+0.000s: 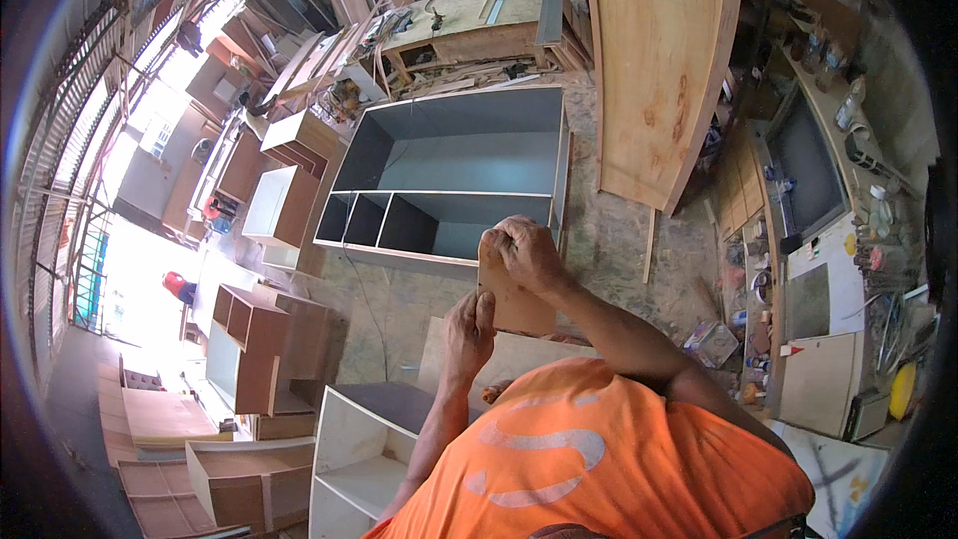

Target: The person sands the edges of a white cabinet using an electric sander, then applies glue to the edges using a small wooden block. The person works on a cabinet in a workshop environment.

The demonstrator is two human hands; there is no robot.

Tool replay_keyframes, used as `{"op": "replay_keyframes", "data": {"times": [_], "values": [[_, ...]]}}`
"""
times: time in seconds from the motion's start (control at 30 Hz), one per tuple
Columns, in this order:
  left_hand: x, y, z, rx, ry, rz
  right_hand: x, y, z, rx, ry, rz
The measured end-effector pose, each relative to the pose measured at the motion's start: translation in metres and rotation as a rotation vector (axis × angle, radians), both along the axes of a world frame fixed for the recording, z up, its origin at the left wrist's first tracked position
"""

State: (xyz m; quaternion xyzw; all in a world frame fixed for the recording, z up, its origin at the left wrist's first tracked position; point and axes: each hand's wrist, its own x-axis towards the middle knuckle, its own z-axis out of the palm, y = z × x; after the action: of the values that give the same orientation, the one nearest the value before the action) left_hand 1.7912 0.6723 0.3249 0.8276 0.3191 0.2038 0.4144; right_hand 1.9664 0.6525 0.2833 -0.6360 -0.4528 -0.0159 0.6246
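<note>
In front of my chest is a brown flat sheet (521, 311); its exact material is unclear. My right hand (529, 254) pinches its upper end, fingers curled over the edge. Lower down, my left hand (471, 327) is closed on the sheet's left edge, thumb near the rim. Beyond my hands, a large cabinet carcass (469, 162) with a dark grey inside lies on its back, one big compartment above several smaller ones. Below the sheet is a pale board (435, 354), partly hidden by my arm and the sheet.
An open white-edged cabinet (364, 469) stands at my lower left. More box units (244, 349) line the left side. A tall wooden panel (659, 60) leans at the far right, near a cluttered bench (823, 284). A workbench (469, 20) stands behind; a cable (377, 309) crosses the floor.
</note>
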Motion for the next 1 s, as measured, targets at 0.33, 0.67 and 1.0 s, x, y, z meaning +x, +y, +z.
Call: {"op": "replay_keyframes", "data": {"times": [0.33, 0.67, 1.0], "values": [[-0.022, -0.009, 0.010, 0.035, -0.102, 0.053, 0.101, -0.042, 0.030, -0.480, 0.144, -0.160], [-0.018, -0.011, 0.004, -0.017, -0.098, 0.031, 0.038, -0.036, 0.055, -0.062, 0.070, 0.222], [0.003, -0.010, 0.010, 0.136, -0.063, -0.012, 0.014, -0.012, 0.037, -0.107, 0.114, 0.135]]}}
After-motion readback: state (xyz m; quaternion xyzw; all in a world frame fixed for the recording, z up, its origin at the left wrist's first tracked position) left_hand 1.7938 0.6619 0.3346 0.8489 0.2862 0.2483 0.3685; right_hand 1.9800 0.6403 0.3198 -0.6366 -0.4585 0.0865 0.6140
